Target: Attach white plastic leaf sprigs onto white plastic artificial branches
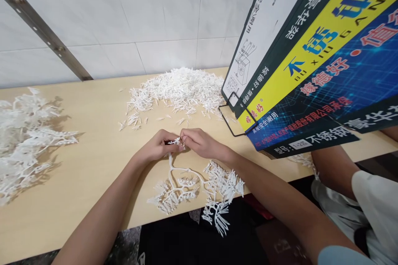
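My left hand (157,145) and my right hand (200,141) meet over the middle of the wooden table (93,132). Both are pinched closed on the top end of a white plastic sprue (192,186), a branched frame with clusters of small thin parts. The sprue trails from my fingers toward me and hangs partly over the table's front edge. Behind my hands lies a heap of loose white plastic pieces (180,89), with a few strays scattered in front of it.
A pile of white sprues (25,140) covers the table's left end. A printed cardboard box (311,62) leans in from the right on a black wire stand (238,118). Another person's arm and lap (351,182) are at the right. A tiled wall with a metal bracket (46,35) stands behind.
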`<state>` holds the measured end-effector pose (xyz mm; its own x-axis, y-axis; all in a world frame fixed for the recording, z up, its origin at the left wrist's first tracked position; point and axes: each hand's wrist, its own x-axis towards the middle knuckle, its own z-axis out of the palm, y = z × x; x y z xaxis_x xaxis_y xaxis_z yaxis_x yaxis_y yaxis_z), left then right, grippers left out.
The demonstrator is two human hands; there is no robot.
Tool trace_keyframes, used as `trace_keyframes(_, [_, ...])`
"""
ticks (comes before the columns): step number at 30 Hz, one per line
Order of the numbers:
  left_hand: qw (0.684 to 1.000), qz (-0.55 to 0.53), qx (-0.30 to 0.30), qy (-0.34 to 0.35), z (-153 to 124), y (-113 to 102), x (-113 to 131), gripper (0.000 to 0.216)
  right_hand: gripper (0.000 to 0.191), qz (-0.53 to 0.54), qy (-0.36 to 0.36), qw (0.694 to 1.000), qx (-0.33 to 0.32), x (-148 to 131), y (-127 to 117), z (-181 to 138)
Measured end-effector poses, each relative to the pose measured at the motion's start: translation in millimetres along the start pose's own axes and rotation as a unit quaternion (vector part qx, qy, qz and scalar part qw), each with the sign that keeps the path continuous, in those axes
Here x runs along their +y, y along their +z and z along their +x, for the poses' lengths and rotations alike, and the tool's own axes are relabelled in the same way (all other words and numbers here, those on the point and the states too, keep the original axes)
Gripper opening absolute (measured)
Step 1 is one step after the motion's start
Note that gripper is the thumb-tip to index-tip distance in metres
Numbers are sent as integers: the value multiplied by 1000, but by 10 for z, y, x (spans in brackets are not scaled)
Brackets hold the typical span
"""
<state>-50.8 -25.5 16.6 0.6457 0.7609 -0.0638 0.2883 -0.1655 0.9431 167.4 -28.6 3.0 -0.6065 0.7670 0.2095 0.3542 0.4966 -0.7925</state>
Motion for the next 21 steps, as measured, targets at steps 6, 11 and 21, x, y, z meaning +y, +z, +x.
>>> trace_keyframes(6, [998,12,55,7,20,46,-48,40,14,111,57,985,117,144,-60,49])
trace_keyframes(11, [992,47,113,4,63,66,-76,33,25,127,57,975,174,190,-134,76])
trace_keyframes(21, [977,70,200,-13,113,116,-104,48,10,20,-11,989,144,107,-38,52])
